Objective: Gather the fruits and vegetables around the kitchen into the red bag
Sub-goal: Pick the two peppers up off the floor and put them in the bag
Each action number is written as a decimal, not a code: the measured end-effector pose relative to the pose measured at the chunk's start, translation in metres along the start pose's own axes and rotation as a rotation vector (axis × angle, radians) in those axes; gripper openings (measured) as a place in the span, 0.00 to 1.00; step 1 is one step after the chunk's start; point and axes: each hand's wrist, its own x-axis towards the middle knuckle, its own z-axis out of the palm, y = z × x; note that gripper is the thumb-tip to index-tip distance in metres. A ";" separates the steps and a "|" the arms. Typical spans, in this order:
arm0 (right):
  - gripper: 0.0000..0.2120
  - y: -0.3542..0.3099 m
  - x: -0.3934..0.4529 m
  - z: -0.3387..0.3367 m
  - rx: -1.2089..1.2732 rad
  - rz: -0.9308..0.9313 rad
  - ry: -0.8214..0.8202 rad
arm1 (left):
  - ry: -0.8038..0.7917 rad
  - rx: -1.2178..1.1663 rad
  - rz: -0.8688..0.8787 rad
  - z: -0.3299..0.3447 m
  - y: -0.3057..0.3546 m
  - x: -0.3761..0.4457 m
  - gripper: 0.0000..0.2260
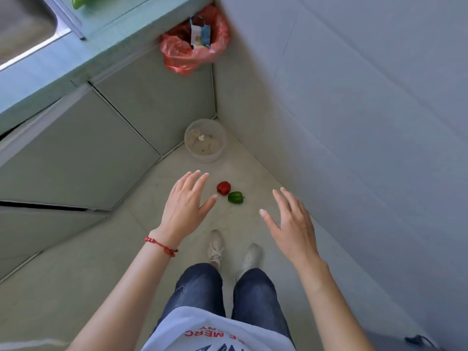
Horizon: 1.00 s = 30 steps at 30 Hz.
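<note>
Red thin-plastic bag (195, 44) sits at the far corner where the pale green countertop (121, 29) meets the grey wall (354, 97); its mouth is open and a crumpled blue-and-white wrapper (200, 34) shows inside it. Whether the bag hangs or stands on something cannot be told.

Small red bell pepper (223, 187) and small green bell pepper (235, 197) lie on the light grey floor (76, 287), touching or just beside each other, near the corner and ahead of the person's white shoes (233, 252).

Left hand (186, 202) is held above the floor, fingers straight and slightly spread, holding nothing; a red cord bracelet (162, 247) is on its wrist. Right hand (291, 221) is likewise above the floor, fingers extended and apart, holding nothing. The peppers appear between the two hands and beyond them.

A translucent round plastic tub (205, 140) stands on the floor in the corner, with pale scraps inside. A long green vegetable (79, 1) lies at the top edge on the countertop, beside the steel sink (25, 26), partly cut off by the frame.
</note>
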 end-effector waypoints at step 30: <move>0.26 0.195 0.269 0.390 -0.014 -0.244 -0.287 | -0.188 -0.295 -0.122 0.402 -0.175 0.220 0.24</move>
